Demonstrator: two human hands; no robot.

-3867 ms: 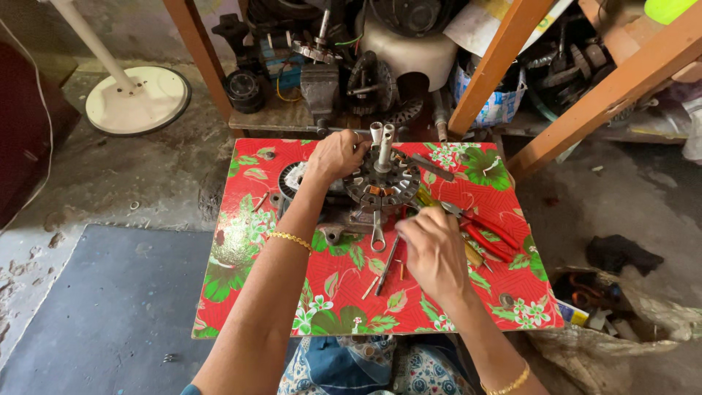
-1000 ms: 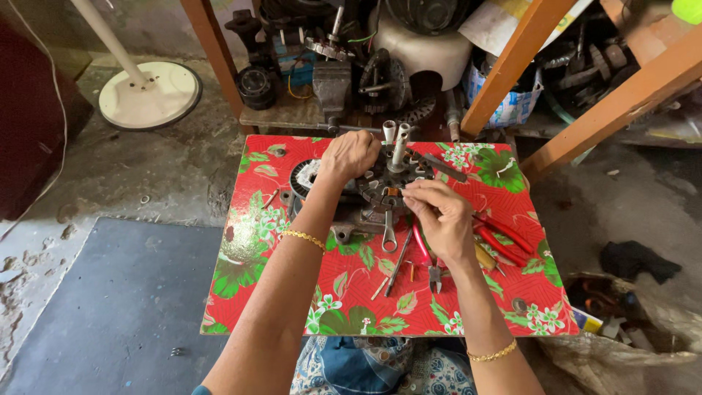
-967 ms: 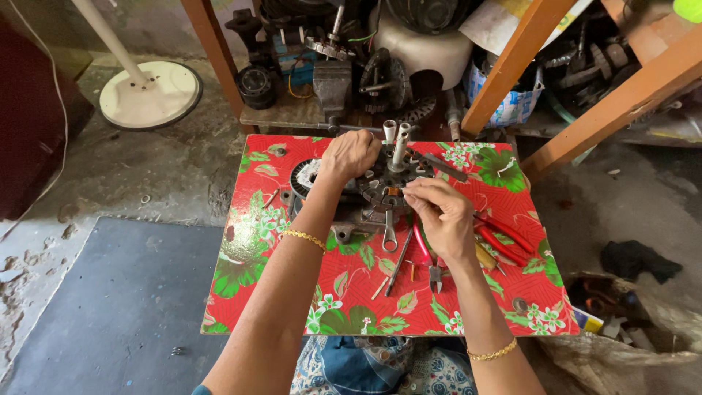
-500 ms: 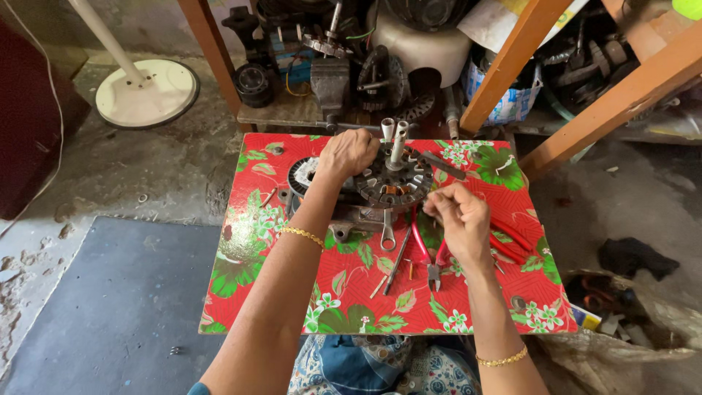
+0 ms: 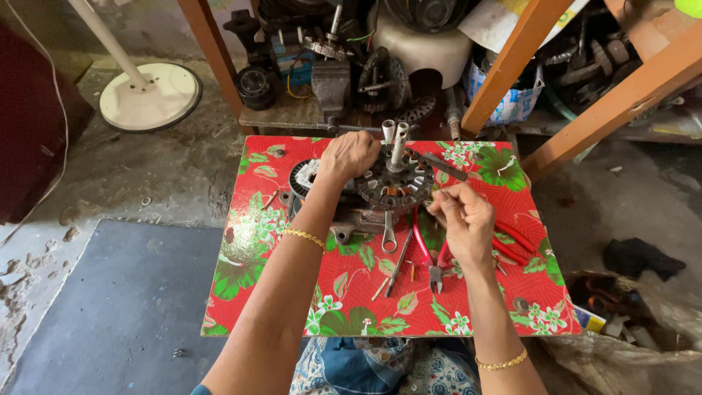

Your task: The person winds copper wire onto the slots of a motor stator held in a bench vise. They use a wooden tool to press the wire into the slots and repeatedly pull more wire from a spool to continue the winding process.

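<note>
A round motor stator point(image 5: 395, 189) with copper windings and upright metal posts sits on a small table point(image 5: 256, 285) covered in red floral cloth. My left hand point(image 5: 349, 156) grips the stator's left edge. My right hand point(image 5: 462, 219) hovers at its right side, fingers pinched together on something too small to make out. Below the stator lie a spanner point(image 5: 388, 238), a screwdriver point(image 5: 398, 262) and red-handled pliers point(image 5: 428, 252).
More red-handled tools point(image 5: 515, 245) lie at the table's right. A low shelf point(image 5: 344, 80) behind the table holds motor parts and a white housing. Orange wooden legs point(image 5: 512, 62) slant at the right. A white fan base point(image 5: 150, 95) stands on the floor to the left.
My right hand went down to the tools beside the pliers, then came back up to the stator's right edge. My left hand stayed on the stator.
</note>
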